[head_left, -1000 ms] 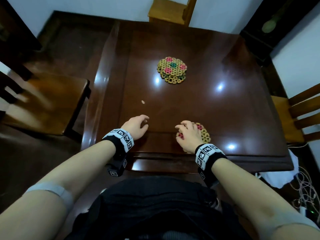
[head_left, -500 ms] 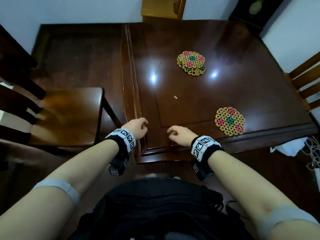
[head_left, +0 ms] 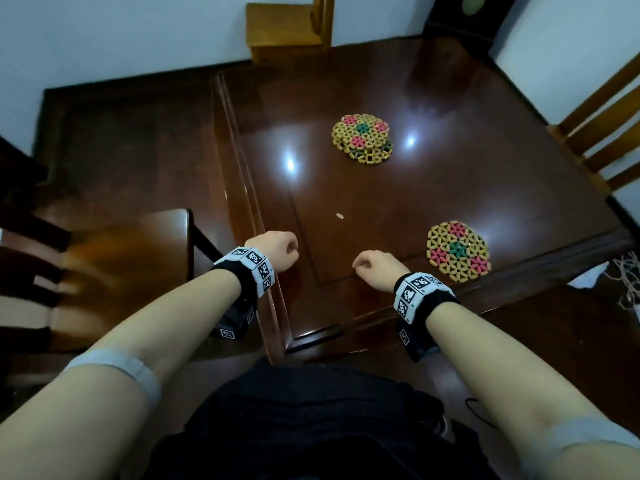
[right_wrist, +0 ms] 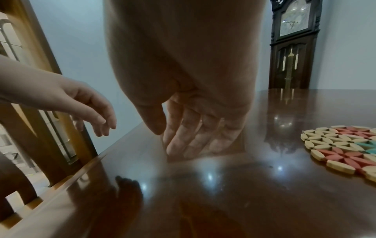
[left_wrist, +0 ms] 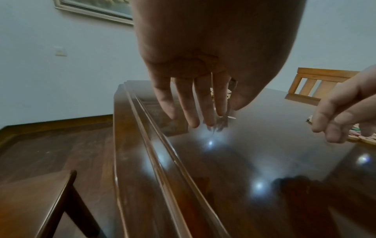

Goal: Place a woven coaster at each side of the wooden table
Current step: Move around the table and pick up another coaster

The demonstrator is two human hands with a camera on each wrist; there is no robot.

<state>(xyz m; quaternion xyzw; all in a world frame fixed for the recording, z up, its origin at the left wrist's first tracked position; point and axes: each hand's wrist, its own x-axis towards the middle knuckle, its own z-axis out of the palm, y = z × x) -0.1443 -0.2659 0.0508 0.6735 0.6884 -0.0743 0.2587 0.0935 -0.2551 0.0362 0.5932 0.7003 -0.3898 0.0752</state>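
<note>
Hovering over the near left corner of the wooden surface (head_left: 433, 188), the left hand (head_left: 275, 249) and the right hand (head_left: 375, 270) both hang loose, fingers softly curled and neither grip holding anything. One woven coaster (head_left: 458, 250) lies flat just inside the near edge, to the right of the right hand; a second pile of coasters (head_left: 362, 138) sits further in, toward the middle (it looks like more than one stacked, slightly offset, though I cannot count them). The likely trouble from here: the top is highly polished, so a coaster could skate when nudged or set down carelessly, and the near one is close enough to the rim to slide off if a wrist brushes it; lifting from the pile may also drag two at once. A small pale speck (head_left: 339, 216) lies on the dark glossy wood. Around it stand a dark chair (head_left: 114, 268) on the left, light wooden chairs (head_left: 602, 109) beyond and right, pale walls, and a tall clock (right_wrist: 293, 43).
</note>
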